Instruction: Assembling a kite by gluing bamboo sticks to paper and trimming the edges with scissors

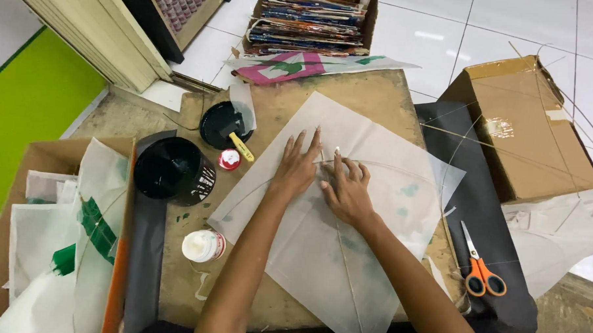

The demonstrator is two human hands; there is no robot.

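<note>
White paper kite sheet (347,208) lies at the frame's centre on the worn table (371,90). Both hands press it flat, holding nothing — left hand (298,168) with fingers spread, right hand (347,191) just beside. One pair of orange-handled scissors (478,268) lies lower right; two black tubs (175,169) upper left — bare tabletop beyond.

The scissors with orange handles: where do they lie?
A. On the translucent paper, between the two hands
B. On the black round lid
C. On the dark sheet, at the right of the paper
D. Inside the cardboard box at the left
C: the scissors lie on the dark sheet, right of the translucent paper that both hands press.
</note>
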